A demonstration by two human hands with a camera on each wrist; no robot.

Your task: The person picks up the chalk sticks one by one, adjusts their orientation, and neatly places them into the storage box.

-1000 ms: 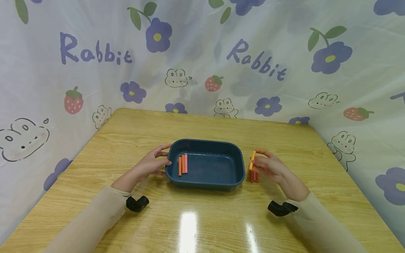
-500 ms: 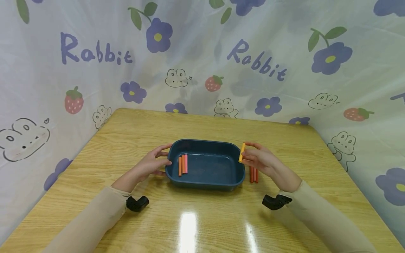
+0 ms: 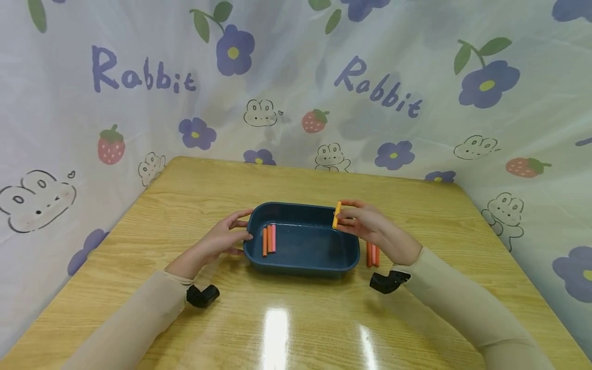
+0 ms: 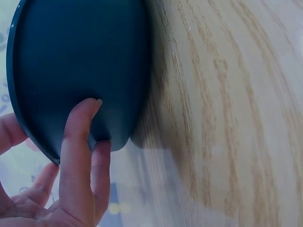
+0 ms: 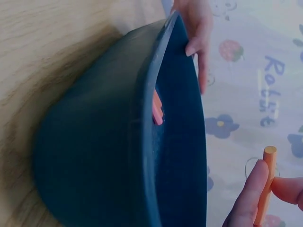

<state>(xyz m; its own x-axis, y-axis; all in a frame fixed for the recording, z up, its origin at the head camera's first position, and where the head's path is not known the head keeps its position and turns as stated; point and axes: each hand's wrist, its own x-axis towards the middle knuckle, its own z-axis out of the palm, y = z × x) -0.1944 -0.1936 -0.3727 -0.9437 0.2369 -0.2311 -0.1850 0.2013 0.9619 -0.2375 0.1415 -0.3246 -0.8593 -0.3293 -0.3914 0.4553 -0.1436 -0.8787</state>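
Note:
My right hand (image 3: 367, 222) pinches a short yellow-orange round stick (image 3: 337, 215) with flat ends, between thumb and fingers in the right wrist view. It is held nearly upright over the right end of a dark blue rectangular tub (image 3: 300, 268). My left hand (image 3: 221, 237) holds the tub's left end, with one fingertip over the rim and others along the outer wall (image 4: 94, 56). Inside the tub, on the left, two orange sticks (image 3: 265, 242) and one pink stick (image 3: 274, 239) lie side by side.
Several red and pink sticks (image 3: 373, 255) lie on the wooden table (image 3: 305, 318) just right of the tub, partly hidden by my right hand. A black wrist mount (image 3: 390, 282) sits on each sleeve. A printed curtain (image 3: 277, 51) stands behind the table.
My right hand has carried the yellow-orange stick leftward and slightly up, from above the loose sticks to over the tub's right end. My left hand stays put on the tub.

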